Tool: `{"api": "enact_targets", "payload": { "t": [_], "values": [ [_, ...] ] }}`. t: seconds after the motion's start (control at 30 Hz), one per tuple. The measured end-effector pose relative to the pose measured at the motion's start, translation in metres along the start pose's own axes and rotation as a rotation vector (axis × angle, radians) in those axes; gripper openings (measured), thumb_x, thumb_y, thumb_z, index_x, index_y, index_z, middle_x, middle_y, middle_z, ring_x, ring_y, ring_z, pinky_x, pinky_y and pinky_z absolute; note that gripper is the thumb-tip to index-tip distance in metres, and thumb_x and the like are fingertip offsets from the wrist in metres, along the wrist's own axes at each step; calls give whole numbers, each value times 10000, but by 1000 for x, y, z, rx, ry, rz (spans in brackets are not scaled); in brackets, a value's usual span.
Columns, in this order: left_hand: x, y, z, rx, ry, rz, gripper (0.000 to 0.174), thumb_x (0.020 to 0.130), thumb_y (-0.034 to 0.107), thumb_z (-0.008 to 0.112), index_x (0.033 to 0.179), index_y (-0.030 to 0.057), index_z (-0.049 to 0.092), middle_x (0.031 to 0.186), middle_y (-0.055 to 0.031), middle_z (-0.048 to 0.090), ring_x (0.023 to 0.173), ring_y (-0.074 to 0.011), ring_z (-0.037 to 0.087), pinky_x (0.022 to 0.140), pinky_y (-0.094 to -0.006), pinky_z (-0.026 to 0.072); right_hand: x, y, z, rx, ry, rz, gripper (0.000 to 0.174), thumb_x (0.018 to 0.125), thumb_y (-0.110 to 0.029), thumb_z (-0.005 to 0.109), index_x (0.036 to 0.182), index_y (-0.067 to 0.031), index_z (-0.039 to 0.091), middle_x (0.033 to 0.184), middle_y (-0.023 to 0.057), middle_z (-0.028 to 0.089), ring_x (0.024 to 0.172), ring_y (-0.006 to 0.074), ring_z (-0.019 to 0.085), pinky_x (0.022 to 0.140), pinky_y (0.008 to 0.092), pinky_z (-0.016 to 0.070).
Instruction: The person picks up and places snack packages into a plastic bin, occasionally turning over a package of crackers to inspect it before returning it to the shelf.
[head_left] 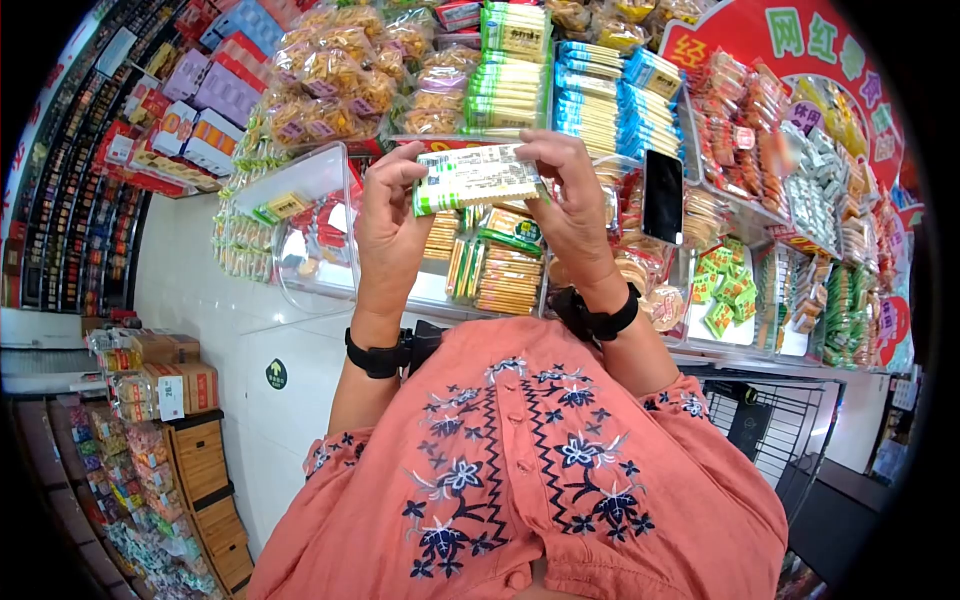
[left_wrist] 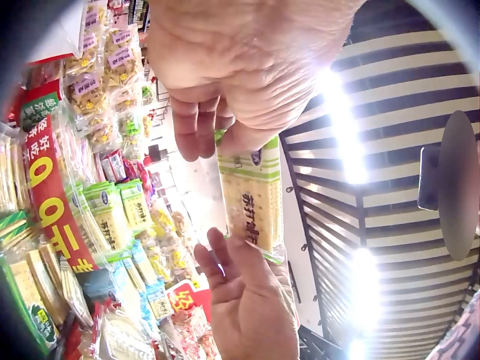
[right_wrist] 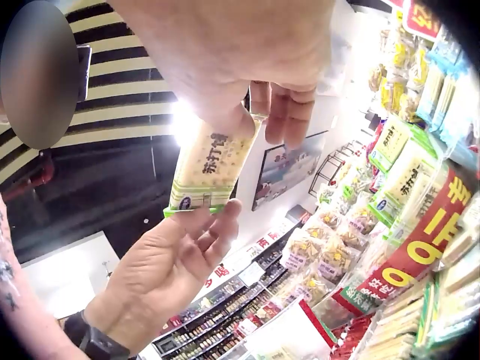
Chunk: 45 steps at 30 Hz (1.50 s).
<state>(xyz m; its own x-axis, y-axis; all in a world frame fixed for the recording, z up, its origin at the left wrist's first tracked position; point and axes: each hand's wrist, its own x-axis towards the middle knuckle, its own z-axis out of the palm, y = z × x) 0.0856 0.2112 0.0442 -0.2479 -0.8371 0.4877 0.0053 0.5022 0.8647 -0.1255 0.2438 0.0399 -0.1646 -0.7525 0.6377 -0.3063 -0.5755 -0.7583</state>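
Note:
Both hands hold up a flat packet of soda crackers [head_left: 478, 177] in front of the chest, its printed back facing up in the head view. The clear, green-striped wrapper shows pale crackers in the left wrist view. My left hand [head_left: 393, 225] pinches the green-striped end between thumb and fingers. At the opposite end, my right hand [head_left: 575, 205] grips the wrapper with its thumb below and fingers above. Similar green packets [head_left: 508, 85] are stacked in the display just beyond the hands. Below the held packet lie wrapped biscuit sticks [head_left: 508, 280] in a clear bin.
Blue cracker packets [head_left: 590, 100] stand at the back, beside bagged snacks [head_left: 335, 75] on the left. A dark phone-like device [head_left: 663, 197] is upright right of the hands. Green candy packets [head_left: 724, 288] fill a bin farther right. A wire cart [head_left: 775, 420] stands below the display.

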Motion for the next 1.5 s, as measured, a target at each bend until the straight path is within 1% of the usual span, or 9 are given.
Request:
{"api": "enact_targets", "payload": {
  "t": [0.13,0.33,0.37,0.6,0.77,1.0,1.17,1.3,1.5],
  "values": [
    [1,0,-2,-32,14,-3,343,928,-69,625,1229,55,517,1435,-160,499,1196,-156,555,1030,-310,466,1,-4,3,-32,9,-21,443,751,125,682,1131,-99,640,1189,85,594,1048,229,614,833,316,530],
    [1,-5,-14,-41,52,-193,285,967,17,619,1243,50,558,1182,-61,612,995,-99,588,863,-270,519,-1,0,6,-216,-105,11,378,807,15,740,1160,-76,642,1085,109,602,900,238,636,733,314,536],
    [1,-6,-15,-30,52,-207,269,987,62,611,1252,46,567,1089,-21,617,961,-92,599,800,-251,518,-2,3,8,-190,-120,45,365,825,-31,755,1170,-63,639,1024,113,604,801,248,632,691,323,531],
    [5,-7,-30,-76,59,-371,314,992,114,621,1280,19,539,1119,-36,615,921,-93,578,788,-249,490,14,-2,17,-109,-173,270,265,867,-119,741,1102,-31,656,913,109,654,728,213,620,661,328,504],
    [12,-3,-48,-1,64,-376,346,1006,147,598,1316,15,518,1186,-77,616,1017,-126,610,822,-266,521,58,-4,7,-95,-210,366,282,903,-160,719,1124,-8,634,826,20,625,717,73,520,615,262,441],
    [14,-10,-67,-36,37,-405,332,1019,157,559,1313,10,513,1223,-92,599,992,-139,630,801,-263,513,144,44,-18,-252,-63,202,246,905,-194,709,1033,5,639,771,76,634,694,135,540,637,317,459],
    [15,-4,-81,-9,53,-448,325,1016,134,566,1313,11,518,1208,-77,605,1010,-124,621,811,-255,516,183,124,-33,-495,-95,251,253,923,-246,681,895,-13,586,725,38,582,650,114,523,582,293,436],
    [12,-16,-93,-26,84,-426,342,1022,185,571,1313,11,522,1207,-94,618,973,-133,632,777,-258,520,192,179,-35,-537,-57,378,335,878,-287,724,980,20,639,824,213,674,783,383,652,708,462,490],
    [13,-23,-94,33,100,-470,312,1017,151,569,1291,5,532,1166,-74,616,945,-113,623,762,-242,511,188,208,-28,-560,-132,422,334,868,-285,737,961,12,616,831,226,651,796,418,619,710,477,470]
  ]
}}
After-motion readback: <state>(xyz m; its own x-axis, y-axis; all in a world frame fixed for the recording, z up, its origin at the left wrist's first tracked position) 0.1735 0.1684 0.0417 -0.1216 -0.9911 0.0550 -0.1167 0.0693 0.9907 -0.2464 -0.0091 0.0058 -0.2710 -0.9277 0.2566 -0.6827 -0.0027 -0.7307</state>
